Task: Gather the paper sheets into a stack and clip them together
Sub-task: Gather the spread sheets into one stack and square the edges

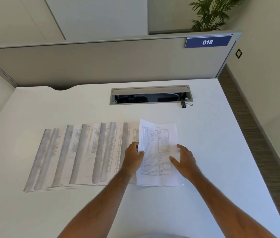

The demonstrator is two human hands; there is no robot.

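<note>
Two hands frame the top sheet (159,152): left hand (133,158) pinches its left edge, fingers curled; right hand (185,160) lies flat, fingers spread, on its right edge. Fanned sheets (77,155) overlap leftward. Binder clip (184,104) sits well apart beside the cable slot (151,95). Blue sign (208,42) reads "018".

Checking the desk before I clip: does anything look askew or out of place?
Yes: the paper sheets are fanned out, not stacked, and the binder clip sits apart by the open cable tray.

Bright, even daylight; soft shadows, wide-angle edge distortion.
</note>
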